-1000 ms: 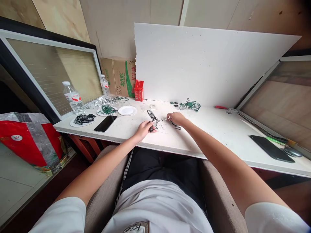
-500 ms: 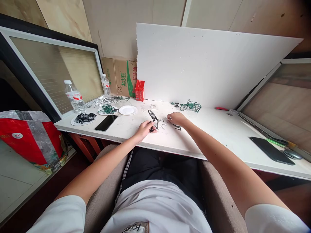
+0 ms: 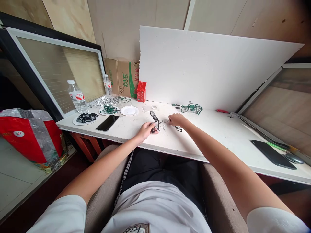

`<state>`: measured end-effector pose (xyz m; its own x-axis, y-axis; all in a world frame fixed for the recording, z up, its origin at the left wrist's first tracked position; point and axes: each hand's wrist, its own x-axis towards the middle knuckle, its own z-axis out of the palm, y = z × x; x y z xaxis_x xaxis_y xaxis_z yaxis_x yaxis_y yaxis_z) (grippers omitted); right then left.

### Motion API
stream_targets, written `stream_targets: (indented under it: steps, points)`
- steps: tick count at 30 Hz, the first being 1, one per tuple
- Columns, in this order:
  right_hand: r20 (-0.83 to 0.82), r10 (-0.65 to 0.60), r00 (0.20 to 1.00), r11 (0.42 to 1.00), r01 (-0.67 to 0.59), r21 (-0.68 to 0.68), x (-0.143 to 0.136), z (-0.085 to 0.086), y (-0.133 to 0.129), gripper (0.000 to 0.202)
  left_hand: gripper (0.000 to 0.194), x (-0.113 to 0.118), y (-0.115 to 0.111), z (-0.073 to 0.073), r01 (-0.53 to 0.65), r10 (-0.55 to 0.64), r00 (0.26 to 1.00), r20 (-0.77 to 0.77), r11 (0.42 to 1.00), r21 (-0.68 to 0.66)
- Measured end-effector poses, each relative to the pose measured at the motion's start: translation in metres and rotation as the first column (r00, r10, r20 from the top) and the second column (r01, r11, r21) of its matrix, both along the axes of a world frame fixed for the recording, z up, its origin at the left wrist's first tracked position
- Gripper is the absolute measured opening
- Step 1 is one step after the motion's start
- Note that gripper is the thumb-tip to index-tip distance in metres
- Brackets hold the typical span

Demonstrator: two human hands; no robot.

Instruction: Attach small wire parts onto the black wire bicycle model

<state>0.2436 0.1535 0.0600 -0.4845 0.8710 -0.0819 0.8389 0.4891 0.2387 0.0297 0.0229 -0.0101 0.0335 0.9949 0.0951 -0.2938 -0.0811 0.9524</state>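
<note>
A white table (image 3: 218, 126) is spreading under both hands, w/ a white board (image 3: 213, 68) leaning beyond. The L hand (image 3: 146, 130) is gripping the lower end of a black toy bike (image 3: 156, 122), which is sitting between the hands, wheel (image 3: 153, 115) angling up and away. It's prob. weighing v. little, being stiff but fragile, so the frame is offering a better hold than the wheel. The R hand (image 3: 178, 120), knuckles up, is pinching a thin stick (image 3: 166, 121), tho it's too small to be sure.
</note>
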Motion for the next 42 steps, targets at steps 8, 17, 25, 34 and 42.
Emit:
stream_targets:
  steps: [8,17,25,34,42]
  points:
    - [-0.313,-0.032,0.949,0.999,0.031,-0.009,0.016,-0.008,-0.010,0.031,0.035,-0.001,-0.002,0.002,0.029,-0.029,0.998,0.061,1.000,0.005]
    - [-0.944,0.008,0.329,0.985,-0.166,-0.049,0.005,-0.017,-0.067,0.022,0.041,-0.002,-0.011,0.013,0.046,-0.045,0.999,0.006,0.999,-0.028]
    - [-0.995,0.008,0.097,0.966,-0.257,-0.017,-0.033,-0.038,-0.123,0.030,0.046,-0.005,-0.012,0.012,0.110,-0.109,0.994,-0.032,0.994,0.021]
    - [-0.996,-0.077,-0.048,0.984,-0.163,-0.069,-0.042,-0.054,-0.124,0.033,0.049,-0.002,-0.014,0.011,0.140,-0.134,0.987,-0.093,0.988,0.061]
    - [-0.992,-0.108,-0.071,0.978,-0.188,-0.093,-0.041,-0.052,-0.126,0.037,0.050,-0.003,-0.015,0.011,0.149,-0.139,0.981,-0.133,0.986,0.068]
